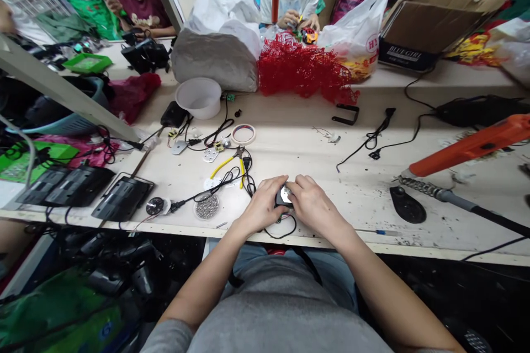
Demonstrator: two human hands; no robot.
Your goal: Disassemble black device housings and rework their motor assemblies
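Observation:
Close to the bench's front edge, my left hand (264, 202) grips the left side of a small black housing with a whitish round piece (285, 194) in it. My right hand (311, 205) closes on the same housing from the right, its fingertips on the pale piece. Much of the housing is hidden by my fingers. A thin black cord loops below it on the bench. Just left lie yellow-handled pliers (224, 167) and a black cable with a plug (247, 164). A clear round dish of small screws (206, 206) sits further left.
An orange-handled tool (467, 146) with a coiled spring slants in from the right, over a black oval part (408, 205). Black housings (123, 198) line the left edge. Behind are a tape roll (244, 133), a white tub (199, 98) and a red tangled heap (302, 69). Other people sit opposite.

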